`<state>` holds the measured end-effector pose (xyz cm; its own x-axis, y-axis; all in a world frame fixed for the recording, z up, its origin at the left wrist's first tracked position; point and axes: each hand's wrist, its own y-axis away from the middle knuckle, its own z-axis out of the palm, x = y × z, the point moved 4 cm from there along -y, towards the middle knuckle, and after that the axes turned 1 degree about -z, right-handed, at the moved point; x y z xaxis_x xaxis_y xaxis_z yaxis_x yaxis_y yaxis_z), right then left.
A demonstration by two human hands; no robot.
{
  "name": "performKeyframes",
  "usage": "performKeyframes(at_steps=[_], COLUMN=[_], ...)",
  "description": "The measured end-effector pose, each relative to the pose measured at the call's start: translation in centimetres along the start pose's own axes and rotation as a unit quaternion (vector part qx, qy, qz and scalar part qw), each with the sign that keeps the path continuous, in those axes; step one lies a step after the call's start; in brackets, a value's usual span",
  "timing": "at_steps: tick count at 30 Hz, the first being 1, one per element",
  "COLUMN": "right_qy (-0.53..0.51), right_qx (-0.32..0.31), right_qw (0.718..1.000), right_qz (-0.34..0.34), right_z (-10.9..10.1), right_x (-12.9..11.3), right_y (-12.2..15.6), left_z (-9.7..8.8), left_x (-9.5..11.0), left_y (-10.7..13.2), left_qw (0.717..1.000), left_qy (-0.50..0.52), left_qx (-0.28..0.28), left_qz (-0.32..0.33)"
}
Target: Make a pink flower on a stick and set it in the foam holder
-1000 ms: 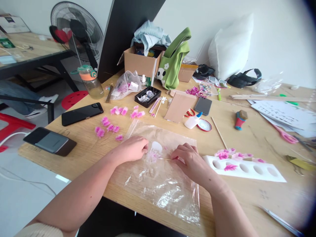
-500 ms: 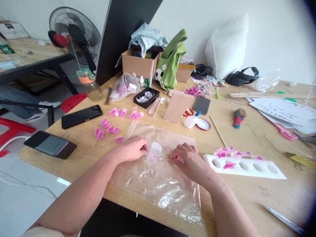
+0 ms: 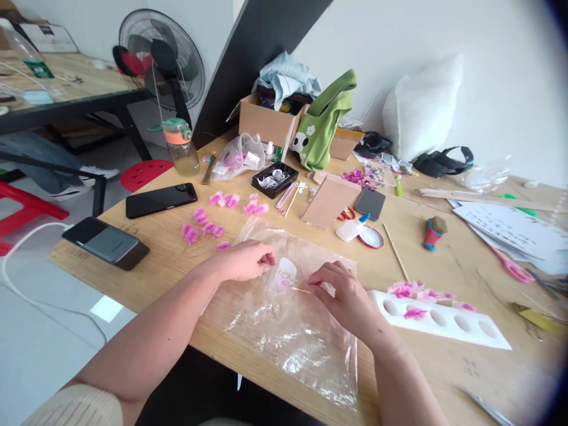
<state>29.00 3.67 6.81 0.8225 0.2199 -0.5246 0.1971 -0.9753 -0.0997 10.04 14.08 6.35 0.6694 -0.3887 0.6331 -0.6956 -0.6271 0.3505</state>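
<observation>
My right hand (image 3: 335, 290) is closed in a pinch on a thin wooden stick (image 3: 302, 289). The stick's far end reaches a small pale pink, see-through tuft (image 3: 281, 284). That tuft lies on a clear plastic bag (image 3: 261, 331) spread over the table, beside a white rounded piece (image 3: 287, 268). Just left of the white piece is my left hand (image 3: 251, 259), its fingers curled together over the bag. Whether anything is between those fingertips is hidden. Several pink fluffy pieces (image 3: 190, 234) lie on the wood beyond my left hand.
A white holder with round hollows (image 3: 439, 319) and pink petals stands to the right. Tweezers (image 3: 486, 408) lie at the near right. Farther back are a glue bottle (image 3: 350, 229), a cardboard piece (image 3: 332, 201) and a black tray (image 3: 275, 180). Phones (image 3: 162, 200) occupy the left edge.
The camera view has turned slightly, so the scene sits farther right. Both hands stay over the bag with little movement, and the right one keeps its pinch on the stick.
</observation>
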Motion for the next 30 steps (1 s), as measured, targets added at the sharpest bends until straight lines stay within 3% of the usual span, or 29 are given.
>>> performKeyframes(at_steps=[9, 13, 18, 24, 30], right_qy=[0.004, 0.012, -0.006, -0.032, -0.043], right_qx=[0.011, -0.012, -0.011, 0.020, 0.009], right_qw=[1.000, 0.999, 0.999, 0.999, 0.999], right_qz=[-0.001, 0.043, 0.043, 0.031, 0.032], right_z=[2.3, 3.5, 4.5, 4.7, 4.4], right_x=[-3.7, -4.0, -4.1, -4.0, -4.2], right_y=[-3.8, -4.9, -5.3, -5.3, -5.0], left_z=[0.1, 0.1, 0.0, -0.5, -0.7], left_x=[-0.1, -0.1, 0.4, 0.6, -0.2], left_y=[0.1, 0.2, 0.5, 0.8, 0.3], left_qw=[1.000, 1.000, 1.000, 1.000, 0.998], left_qy=[-0.005, -0.007, -0.004, -0.001, -0.015], left_qx=[0.008, 0.016, 0.009, 0.008, 0.049], left_qz=[-0.003, -0.006, -0.012, -0.022, -0.024])
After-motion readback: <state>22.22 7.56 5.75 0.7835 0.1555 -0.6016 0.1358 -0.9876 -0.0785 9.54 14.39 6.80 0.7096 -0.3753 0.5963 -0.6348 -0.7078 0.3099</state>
